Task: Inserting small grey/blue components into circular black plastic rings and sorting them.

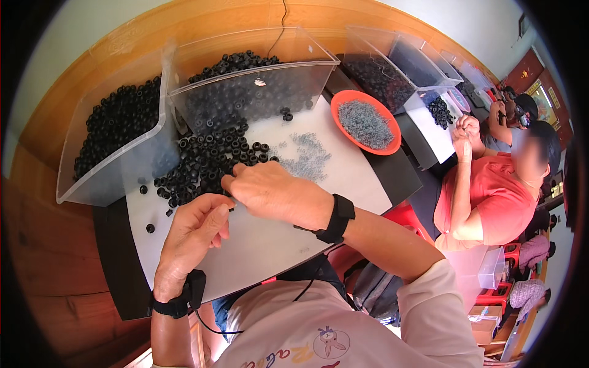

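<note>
Find the black rings [208, 147] heaped on the white sheet [350, 184], spread from the foot of the clear bins [313, 76] toward the near side. To work well here, judging by the pose, pick from the loose near edge instead of digging into the heap. Take one at a time, with a light fingertip pinch. Best keep both hands close together and low over the sheet, to shorten any pass between them and lessen the risk of a dropped ring rolling away.

Expect no common direction in the heap: lying every which way, some with holes toward the camera, others turned sideways. Take each axis as running through the hole; cannot tell, with rings so small, whether longer along that line than across. Check by feel before turning one.

Note the right hand [264, 187] at the near edge of the heap, fingers curled, tips partly hidden; cannot tell whether gripping a ring. Note the left hand [193, 236] just beside it, thumb drawn in toward bent fingers; cannot tell whether holding anything.

Farther out, mind the stray ring [150, 228] near the sheet's left edge. See clear bits [310, 156] scattered right of the heap, with more in the orange bowl [395, 116] beyond; better keep unmixed.
</note>
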Action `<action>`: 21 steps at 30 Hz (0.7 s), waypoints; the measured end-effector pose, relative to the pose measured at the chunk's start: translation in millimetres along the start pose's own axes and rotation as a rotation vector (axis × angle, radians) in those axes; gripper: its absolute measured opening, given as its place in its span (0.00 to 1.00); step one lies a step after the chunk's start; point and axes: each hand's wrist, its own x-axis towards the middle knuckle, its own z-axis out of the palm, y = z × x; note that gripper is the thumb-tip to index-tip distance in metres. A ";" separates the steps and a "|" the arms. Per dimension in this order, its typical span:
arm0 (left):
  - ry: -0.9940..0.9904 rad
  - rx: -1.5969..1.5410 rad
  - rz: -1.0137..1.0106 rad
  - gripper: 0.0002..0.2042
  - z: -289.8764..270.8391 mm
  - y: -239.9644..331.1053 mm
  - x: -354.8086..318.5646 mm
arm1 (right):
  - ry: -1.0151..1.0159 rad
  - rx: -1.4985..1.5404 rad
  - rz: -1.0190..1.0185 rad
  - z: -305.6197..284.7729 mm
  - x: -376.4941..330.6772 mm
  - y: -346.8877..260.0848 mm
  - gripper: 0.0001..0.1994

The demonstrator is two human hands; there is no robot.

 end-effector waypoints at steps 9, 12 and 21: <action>0.072 -0.066 0.011 0.13 -10.3 -3.1 7.2 | 0.014 -0.049 0.091 -4.3 -8.5 11.7 0.07; 0.123 -0.143 0.020 0.14 -21.0 -8.8 8.1 | -0.025 -0.027 0.121 -9.5 -4.9 12.0 0.07; 0.134 -0.233 0.038 0.14 -27.9 -15.1 14.8 | -0.055 -0.004 0.134 -6.2 -7.7 23.1 0.07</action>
